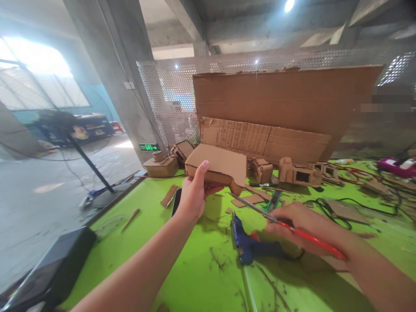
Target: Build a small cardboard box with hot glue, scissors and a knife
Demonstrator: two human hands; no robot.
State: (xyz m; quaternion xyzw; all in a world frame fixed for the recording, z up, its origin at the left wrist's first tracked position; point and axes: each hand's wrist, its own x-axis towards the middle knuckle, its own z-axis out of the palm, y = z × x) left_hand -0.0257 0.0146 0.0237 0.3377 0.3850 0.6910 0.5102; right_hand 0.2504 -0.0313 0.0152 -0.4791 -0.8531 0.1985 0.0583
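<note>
My left hand (194,195) grips a cardboard box piece (217,162) with a notched, curved lower right corner, thumb on its near side and fingers beneath. In my right hand (299,221) is a pair of scissors (303,236) with red handles. Their blades point left, and the tips are close to the cardboard's lower right corner; whether they touch it I cannot tell. Below the blades a blue glue gun (245,245) lies on the green table (188,277). Flat cardboard scraps (250,200) and a green-handled cutter (273,201) lie just behind the scissors.
Large cardboard sheets (276,99) lean against a perforated metal screen at the back. Small cardboard models (300,173) line the table's far side. Black cables (344,208) run on the right. A dark box-like object (52,264) is at the left edge, near a standing fan (87,156).
</note>
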